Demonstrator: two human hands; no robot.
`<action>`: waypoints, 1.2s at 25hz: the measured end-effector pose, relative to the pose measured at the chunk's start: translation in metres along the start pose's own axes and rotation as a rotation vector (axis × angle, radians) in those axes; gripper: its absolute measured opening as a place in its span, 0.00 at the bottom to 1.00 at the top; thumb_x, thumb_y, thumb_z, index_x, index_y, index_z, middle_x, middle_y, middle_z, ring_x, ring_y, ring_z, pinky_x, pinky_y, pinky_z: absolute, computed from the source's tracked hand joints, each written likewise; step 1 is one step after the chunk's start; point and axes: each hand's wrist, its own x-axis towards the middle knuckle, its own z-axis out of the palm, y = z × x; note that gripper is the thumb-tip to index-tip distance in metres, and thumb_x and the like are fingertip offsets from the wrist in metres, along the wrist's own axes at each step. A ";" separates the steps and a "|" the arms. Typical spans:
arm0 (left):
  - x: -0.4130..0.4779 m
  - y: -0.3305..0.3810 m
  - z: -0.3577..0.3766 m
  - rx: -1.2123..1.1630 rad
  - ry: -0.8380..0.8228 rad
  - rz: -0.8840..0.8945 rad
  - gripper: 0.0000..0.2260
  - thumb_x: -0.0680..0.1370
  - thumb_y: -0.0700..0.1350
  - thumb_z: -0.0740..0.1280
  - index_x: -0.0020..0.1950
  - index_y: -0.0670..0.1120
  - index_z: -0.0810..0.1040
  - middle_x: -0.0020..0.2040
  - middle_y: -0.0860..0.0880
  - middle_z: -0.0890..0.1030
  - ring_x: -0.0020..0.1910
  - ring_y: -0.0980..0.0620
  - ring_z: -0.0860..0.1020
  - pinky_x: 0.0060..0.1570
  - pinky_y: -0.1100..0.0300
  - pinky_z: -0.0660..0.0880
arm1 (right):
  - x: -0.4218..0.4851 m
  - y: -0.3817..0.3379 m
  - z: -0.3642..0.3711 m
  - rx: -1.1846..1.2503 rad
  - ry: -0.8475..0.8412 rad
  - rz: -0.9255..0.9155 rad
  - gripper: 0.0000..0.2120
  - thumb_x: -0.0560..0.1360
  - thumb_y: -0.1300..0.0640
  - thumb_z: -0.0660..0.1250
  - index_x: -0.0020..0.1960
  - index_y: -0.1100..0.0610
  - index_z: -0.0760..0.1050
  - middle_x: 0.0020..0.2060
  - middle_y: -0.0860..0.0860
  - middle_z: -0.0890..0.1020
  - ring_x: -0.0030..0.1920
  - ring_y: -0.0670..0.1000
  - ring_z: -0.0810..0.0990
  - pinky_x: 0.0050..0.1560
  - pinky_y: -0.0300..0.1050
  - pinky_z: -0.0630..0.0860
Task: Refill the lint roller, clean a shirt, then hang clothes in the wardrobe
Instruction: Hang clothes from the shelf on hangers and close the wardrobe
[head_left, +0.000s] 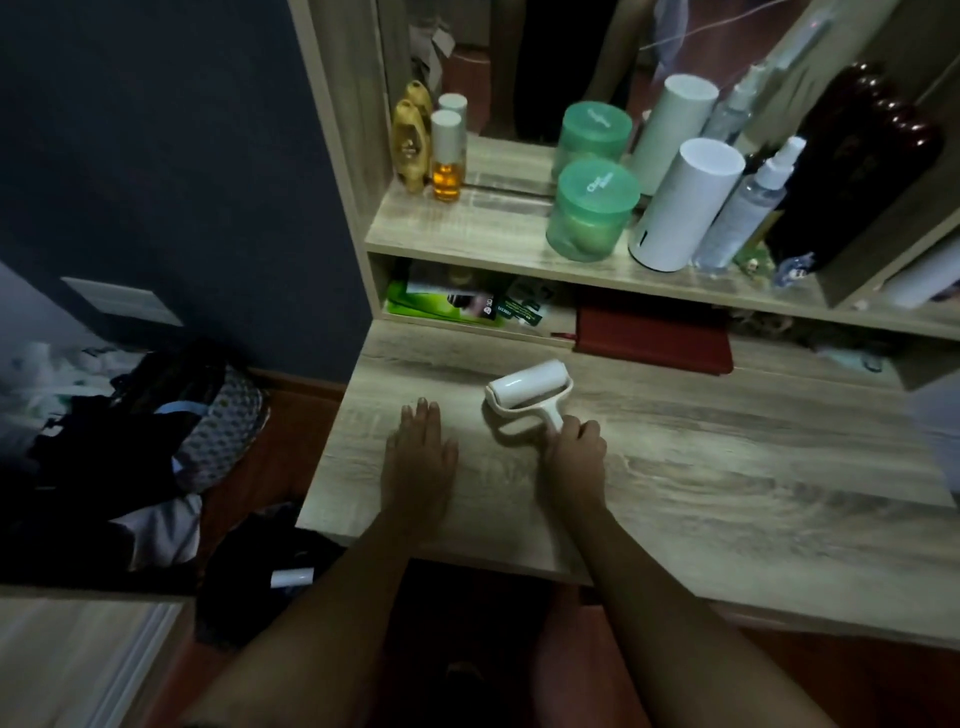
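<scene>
A white lint roller (527, 391) lies on the wooden desk (727, 467), its roll pointing away from me. My right hand (574, 447) is closed around its handle. Left of the roller, my left hand (420, 447) rests flat on the desk with its fingers together and nothing in it. A small white roll (292, 578) lies on dark clothes on the floor at the lower left. More dark and white clothes (104, 467) are piled further left.
A shelf (493, 244) above the desk holds a green jar (592, 210), a white cylinder (685, 205), a spray bottle (748, 208), an amber bottle (447, 163) and a gold bottle (408, 143), in front of a mirror. A red book (654, 338) lies under the shelf.
</scene>
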 end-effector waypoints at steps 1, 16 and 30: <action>0.000 -0.003 0.004 0.002 -0.019 -0.003 0.25 0.82 0.50 0.53 0.76 0.40 0.54 0.77 0.41 0.56 0.77 0.44 0.51 0.73 0.47 0.54 | 0.000 0.001 0.002 -0.026 0.013 0.002 0.15 0.81 0.53 0.53 0.61 0.62 0.67 0.58 0.60 0.71 0.57 0.59 0.71 0.52 0.54 0.73; 0.004 -0.065 -0.260 0.040 0.501 -0.077 0.26 0.82 0.52 0.53 0.76 0.43 0.54 0.78 0.45 0.55 0.77 0.49 0.50 0.74 0.54 0.50 | -0.020 -0.269 -0.110 0.315 0.246 -0.821 0.18 0.79 0.49 0.54 0.61 0.60 0.71 0.55 0.57 0.75 0.56 0.57 0.73 0.57 0.51 0.70; -0.371 -0.276 -0.648 0.791 1.098 -0.321 0.22 0.77 0.47 0.60 0.66 0.34 0.72 0.66 0.36 0.73 0.65 0.36 0.72 0.60 0.40 0.73 | -0.409 -0.686 -0.180 0.871 0.298 -1.803 0.15 0.76 0.50 0.60 0.55 0.59 0.75 0.49 0.57 0.77 0.49 0.58 0.76 0.49 0.53 0.74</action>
